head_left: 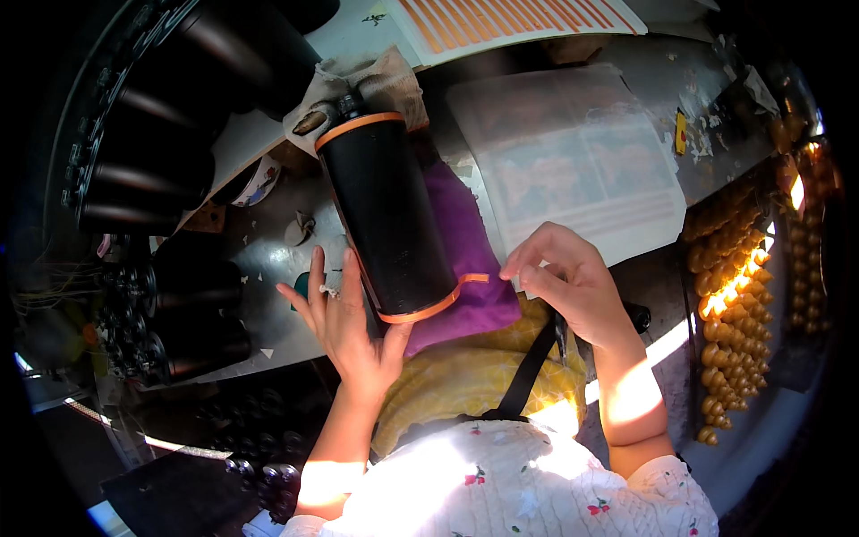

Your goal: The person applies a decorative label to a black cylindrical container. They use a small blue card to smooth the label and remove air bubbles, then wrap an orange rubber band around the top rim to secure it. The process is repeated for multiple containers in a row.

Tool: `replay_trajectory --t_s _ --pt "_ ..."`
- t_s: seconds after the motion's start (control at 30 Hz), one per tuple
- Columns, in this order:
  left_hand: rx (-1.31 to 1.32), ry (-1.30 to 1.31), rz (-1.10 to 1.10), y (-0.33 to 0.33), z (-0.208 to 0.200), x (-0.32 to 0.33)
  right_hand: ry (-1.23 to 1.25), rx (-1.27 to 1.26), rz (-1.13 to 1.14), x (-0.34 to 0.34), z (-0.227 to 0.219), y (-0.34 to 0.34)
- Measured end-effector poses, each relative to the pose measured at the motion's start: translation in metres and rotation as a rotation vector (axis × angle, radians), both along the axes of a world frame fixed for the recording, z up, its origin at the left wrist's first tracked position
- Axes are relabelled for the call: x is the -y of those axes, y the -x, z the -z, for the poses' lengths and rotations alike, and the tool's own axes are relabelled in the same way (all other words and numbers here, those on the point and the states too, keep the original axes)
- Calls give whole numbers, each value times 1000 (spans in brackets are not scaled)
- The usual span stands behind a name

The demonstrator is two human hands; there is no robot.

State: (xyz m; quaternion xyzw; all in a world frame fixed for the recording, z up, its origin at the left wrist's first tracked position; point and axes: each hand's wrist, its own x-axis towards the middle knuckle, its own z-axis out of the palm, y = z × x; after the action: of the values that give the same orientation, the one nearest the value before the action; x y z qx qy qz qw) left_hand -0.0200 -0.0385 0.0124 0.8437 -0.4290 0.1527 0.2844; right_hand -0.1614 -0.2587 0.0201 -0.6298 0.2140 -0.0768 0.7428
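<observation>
A black cylinder (385, 210) with a narrow neck lies tilted before me, with an orange band (420, 311) round its lower rim and another orange band (361, 127) round its upper one. The lower band's loose tail sticks out to the right. My left hand (358, 345) steadies the lower left corner, thumb at the rim and index finger along the side; its other fingers are spread. Just right of the tail, my right hand (568, 277) has thumb and index finger pinched together. Whether anything thin is between them cannot be seen. Purple cloth (461, 228) lies under the cylinder.
A sheet of orange strips (519, 22) lies at the far side. Translucent sheets (573, 170) cover part of the metal table, right of the cylinder. Several black cylinders (161, 170) stand at the left. Beige cloth (394, 85) props the neck. Golden bead-like pieces (734, 331) hang at the right.
</observation>
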Motion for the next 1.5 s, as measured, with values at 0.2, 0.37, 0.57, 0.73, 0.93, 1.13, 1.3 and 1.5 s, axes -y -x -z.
replay_trajectory --t_s 0.2,0.37,0.57,0.73,0.93,1.13,1.3,1.5 --pt "-43 -57 8 -8 17 -11 759 32 4 -32 -8 -21" --pt "-142 -29 23 2 13 -17 875 151 -33 -28 2 -23" --pt "-334 6 56 44 28 -43 85 52 -24 -28 -2 -13" --pt "-373 15 70 57 28 -44 269 -30 -16 -38 -32 -11" --pt "-345 0 103 57 20 -42 140 80 60 -45 -31 -8" --pt "-337 -59 121 59 18 -39 24 144 51 -42 -23 -4" --pt "-329 -64 114 60 17 -36 460 180 11 -45 -37 -9" --pt "-311 -79 92 60 19 -36 681 297 -60 -44 -70 -15"
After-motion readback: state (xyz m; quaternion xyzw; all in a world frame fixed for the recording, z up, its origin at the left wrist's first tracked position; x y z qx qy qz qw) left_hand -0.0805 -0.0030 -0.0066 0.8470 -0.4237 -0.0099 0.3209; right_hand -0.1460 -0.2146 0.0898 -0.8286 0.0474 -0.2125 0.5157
